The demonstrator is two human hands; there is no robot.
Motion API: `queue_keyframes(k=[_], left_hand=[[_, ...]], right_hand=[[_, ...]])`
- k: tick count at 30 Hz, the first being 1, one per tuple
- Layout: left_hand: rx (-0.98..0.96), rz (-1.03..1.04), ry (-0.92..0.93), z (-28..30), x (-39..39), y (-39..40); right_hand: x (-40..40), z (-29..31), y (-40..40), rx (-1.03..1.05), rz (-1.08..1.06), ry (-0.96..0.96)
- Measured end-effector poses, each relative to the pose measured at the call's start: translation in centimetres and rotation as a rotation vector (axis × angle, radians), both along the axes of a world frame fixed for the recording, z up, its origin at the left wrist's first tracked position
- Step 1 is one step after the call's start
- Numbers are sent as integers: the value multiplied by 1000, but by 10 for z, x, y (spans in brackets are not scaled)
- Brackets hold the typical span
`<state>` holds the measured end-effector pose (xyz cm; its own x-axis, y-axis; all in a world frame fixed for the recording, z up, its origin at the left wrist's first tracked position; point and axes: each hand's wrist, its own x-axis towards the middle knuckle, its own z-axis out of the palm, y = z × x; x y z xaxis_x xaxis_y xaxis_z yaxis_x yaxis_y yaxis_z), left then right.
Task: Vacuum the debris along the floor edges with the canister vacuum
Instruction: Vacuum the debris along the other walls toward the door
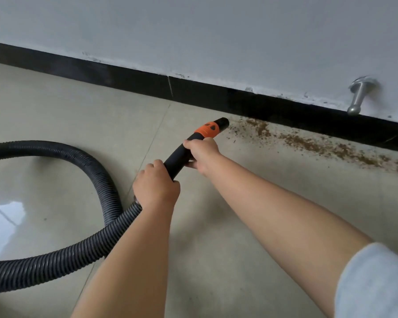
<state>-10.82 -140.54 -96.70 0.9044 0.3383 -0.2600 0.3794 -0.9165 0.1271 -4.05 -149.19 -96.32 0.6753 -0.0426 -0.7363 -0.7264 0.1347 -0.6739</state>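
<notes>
A black vacuum wand with an orange collar (207, 130) points at the floor edge, its open nozzle (223, 123) just left of a band of brown debris (313, 143) that runs along the black baseboard (147, 81). My right hand (201, 154) grips the wand just behind the orange collar. My left hand (155, 187) grips the wand's rear end, where the ribbed black hose (62, 154) joins it. The hose loops to the left and leaves the frame. The canister is out of view.
A metal door stopper (360, 94) sticks out of the grey wall above the baseboard at the right. The floor is beige tile with grout lines (152, 138); a bright reflection (5, 212) lies at the left.
</notes>
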Motion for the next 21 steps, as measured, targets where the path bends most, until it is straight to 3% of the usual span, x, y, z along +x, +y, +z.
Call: queue_keyframes(k=[8,21], left_hand=[[-21,-146,15,1,-7,-22],[-161,-2,-60,-16,-57,-20]], right_hand=[[-4,6,-35,47,-35,5],[-27,-13,-39,32,-5,29]])
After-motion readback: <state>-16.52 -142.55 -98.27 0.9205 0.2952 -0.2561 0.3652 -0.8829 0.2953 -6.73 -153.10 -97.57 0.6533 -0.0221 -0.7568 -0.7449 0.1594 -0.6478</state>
